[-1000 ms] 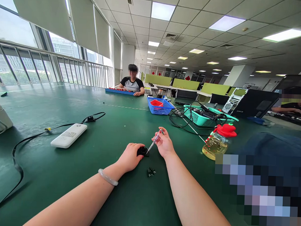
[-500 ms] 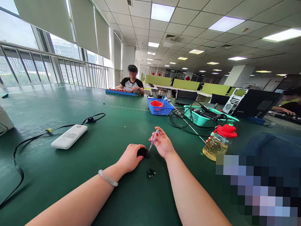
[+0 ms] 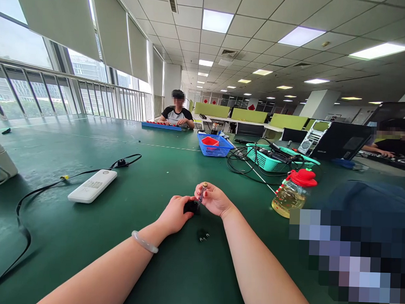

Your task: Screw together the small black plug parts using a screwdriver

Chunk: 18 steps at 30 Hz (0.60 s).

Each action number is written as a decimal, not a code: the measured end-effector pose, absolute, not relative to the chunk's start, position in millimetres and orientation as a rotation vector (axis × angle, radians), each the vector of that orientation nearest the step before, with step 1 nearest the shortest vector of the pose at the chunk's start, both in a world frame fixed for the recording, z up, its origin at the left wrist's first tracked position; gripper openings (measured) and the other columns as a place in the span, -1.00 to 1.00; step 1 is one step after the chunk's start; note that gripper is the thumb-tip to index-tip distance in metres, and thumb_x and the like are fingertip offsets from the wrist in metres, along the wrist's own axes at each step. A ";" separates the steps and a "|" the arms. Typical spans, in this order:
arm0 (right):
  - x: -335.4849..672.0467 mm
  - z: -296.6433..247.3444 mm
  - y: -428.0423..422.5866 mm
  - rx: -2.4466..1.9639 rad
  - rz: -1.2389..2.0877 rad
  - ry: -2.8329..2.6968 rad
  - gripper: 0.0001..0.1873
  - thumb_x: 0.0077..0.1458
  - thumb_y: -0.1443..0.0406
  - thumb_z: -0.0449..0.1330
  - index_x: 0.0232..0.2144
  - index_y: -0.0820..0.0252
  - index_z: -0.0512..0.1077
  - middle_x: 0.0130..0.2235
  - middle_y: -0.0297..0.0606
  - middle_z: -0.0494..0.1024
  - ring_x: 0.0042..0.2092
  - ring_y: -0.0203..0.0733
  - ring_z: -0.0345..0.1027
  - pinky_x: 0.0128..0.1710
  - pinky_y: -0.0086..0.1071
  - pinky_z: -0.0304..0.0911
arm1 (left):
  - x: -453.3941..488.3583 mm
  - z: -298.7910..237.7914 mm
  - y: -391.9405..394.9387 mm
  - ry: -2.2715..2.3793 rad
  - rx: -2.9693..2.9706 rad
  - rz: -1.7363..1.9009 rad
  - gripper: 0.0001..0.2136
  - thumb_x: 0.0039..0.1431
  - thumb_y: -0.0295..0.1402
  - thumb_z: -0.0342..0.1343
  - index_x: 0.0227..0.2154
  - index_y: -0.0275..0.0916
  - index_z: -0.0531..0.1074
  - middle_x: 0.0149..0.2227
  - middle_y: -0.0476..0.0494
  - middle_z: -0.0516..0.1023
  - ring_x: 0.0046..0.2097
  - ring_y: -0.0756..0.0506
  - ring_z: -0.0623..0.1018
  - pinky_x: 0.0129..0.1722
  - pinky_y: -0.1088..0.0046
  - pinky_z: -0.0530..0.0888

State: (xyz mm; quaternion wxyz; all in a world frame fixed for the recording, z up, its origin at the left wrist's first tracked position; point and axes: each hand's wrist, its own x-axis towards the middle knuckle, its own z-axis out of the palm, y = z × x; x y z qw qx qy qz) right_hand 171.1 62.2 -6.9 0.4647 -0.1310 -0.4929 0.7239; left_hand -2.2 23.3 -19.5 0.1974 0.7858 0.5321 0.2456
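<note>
My left hand [image 3: 176,214] is closed around a small black block-like part [image 3: 191,207] on the green table, steadying it from the left. In my right hand [image 3: 216,199] is a screwdriver [image 3: 202,194] with a clear handle, pinched between the fingers and held nearly upright. Its lower end meets the right side of the black part; the very tip is hard to make out. Just in front of both hands lie small black pieces with metal prongs [image 3: 203,236], touched by neither hand.
A white power bank [image 3: 93,186] and a black cable [image 3: 31,191] lie to the left. Beyond my hands stand a blue basket [image 3: 216,151] and a teal basket [image 3: 267,162] of cables. A red-lidded bottle [image 3: 289,201] is at the right. Another person [image 3: 177,113] sits at the far end.
My right hand has come down and slightly left, and the screwdriver now stands more upright against the black part. My left hand keeps its hold.
</note>
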 end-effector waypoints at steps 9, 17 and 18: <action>169.5 -7.9 63.3 -0.311 1.793 -1.243 -0.68 -0.29 0.21 0.52 -0.46 0.14 0.52 -0.47 -0.43 0.44 -0.37 -0.32 0.30 -0.20 -0.29 0.32 | -2.1 -19.5 23.8 1.481 2.197 0.693 -0.54 0.02 -0.46 0.18 0.04 -0.17 0.42 -0.01 -0.15 0.54 0.14 -0.24 0.38 0.18 0.19 0.30; 180.8 -18.4 70.6 -0.336 1.725 -1.040 -0.67 -0.22 0.20 0.49 -0.37 0.10 0.51 -0.44 -0.45 0.48 -0.40 -0.32 0.35 -0.10 -0.18 0.35 | -1.9 -15.7 21.7 1.479 2.180 0.688 -0.62 0.04 -0.43 0.16 -0.03 -0.17 0.45 -0.06 -0.14 0.56 0.10 -0.23 0.41 0.12 0.21 0.35; 182.5 -20.4 72.1 -0.344 1.706 -1.008 -0.68 -0.21 0.21 0.49 -0.36 0.09 0.51 -0.44 -0.45 0.49 -0.40 -0.31 0.35 -0.09 -0.16 0.35 | -1.8 -15.1 21.5 1.474 2.179 0.687 -0.63 0.04 -0.44 0.16 -0.03 -0.16 0.45 -0.06 -0.13 0.57 0.09 -0.22 0.41 0.12 0.21 0.36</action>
